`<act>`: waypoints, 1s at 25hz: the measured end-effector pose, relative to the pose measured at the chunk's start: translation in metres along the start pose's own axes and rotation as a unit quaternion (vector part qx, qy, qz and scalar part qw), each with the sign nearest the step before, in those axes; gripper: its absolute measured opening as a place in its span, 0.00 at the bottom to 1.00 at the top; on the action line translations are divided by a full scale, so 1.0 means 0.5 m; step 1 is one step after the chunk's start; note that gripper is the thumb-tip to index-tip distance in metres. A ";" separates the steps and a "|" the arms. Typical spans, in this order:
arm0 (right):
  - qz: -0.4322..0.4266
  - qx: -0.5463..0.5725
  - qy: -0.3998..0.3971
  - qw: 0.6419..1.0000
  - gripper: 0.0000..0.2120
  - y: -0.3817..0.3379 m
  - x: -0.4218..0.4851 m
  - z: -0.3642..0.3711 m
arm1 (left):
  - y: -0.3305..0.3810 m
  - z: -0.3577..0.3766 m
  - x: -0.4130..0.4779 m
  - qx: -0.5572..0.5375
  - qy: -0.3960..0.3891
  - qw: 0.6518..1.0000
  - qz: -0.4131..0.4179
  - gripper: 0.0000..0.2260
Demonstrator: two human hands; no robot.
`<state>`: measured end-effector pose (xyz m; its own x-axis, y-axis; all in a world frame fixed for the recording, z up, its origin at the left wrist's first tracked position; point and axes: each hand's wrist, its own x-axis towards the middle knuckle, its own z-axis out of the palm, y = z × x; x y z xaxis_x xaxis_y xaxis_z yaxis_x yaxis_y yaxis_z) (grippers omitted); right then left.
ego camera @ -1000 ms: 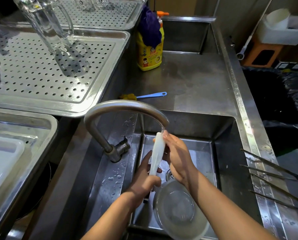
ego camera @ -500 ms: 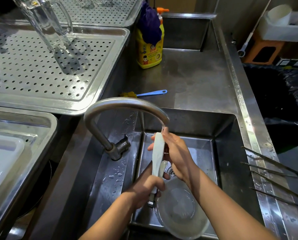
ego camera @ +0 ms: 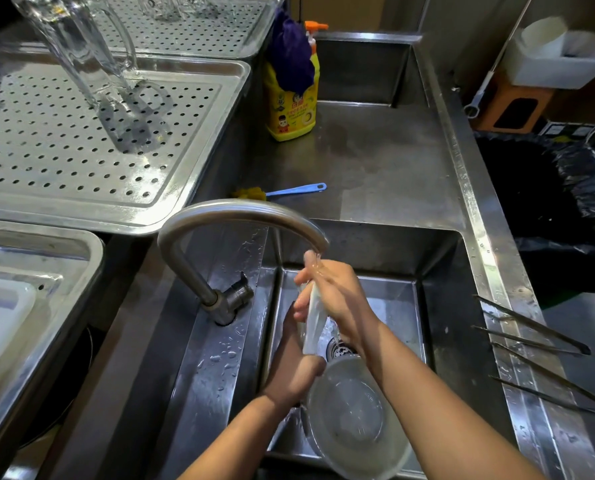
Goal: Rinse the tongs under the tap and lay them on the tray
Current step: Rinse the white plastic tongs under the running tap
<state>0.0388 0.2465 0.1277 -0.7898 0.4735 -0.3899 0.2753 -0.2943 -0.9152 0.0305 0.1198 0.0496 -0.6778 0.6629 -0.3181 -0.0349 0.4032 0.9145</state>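
Rinsing looked under way, the pale tongs (ego camera: 311,323) upright beneath the tap (ego camera: 240,216) — left hand (ego camera: 296,372) gripping their lower end, right hand (ego camera: 337,299) wrapped round the upper part. Laying them on the perforated tray (ego camera: 185,133), well apart, remained.

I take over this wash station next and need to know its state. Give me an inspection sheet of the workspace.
Surface: stainless sink, wet, with drops on its left slope.
Job's things: white tongs held near upright under the tap; perforated tray at back left bears a glass mug.
Clutter: clear bowl in the basin; two metal tongs across the right rim; blue-handled brush and yellow soap bottle on the counter.
Hands: left hand grips the tongs' lower end; right hand wraps the upper part.
Cables: nothing seen.
Surroundings: black bin bag at right.
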 end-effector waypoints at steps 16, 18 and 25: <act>0.109 0.288 -0.053 0.950 0.32 0.012 0.011 0.009 | 0.031 0.003 0.010 -0.209 -0.089 0.965 -0.133 0.19; 0.050 0.280 -0.048 0.957 0.19 0.033 0.001 0.019 | 0.034 -0.015 0.014 -0.197 -0.075 0.971 -0.114 0.15; 0.073 0.205 0.059 0.974 0.29 -0.035 0.025 0.003 | 0.055 -0.021 0.043 -0.024 -0.049 0.998 0.020 0.32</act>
<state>0.0230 0.2562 0.1388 -0.6838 0.4868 -0.5435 0.1181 -0.6613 -0.7408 0.0073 0.1386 0.0705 -0.6050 0.7369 -0.3015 -0.0463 0.3455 0.9373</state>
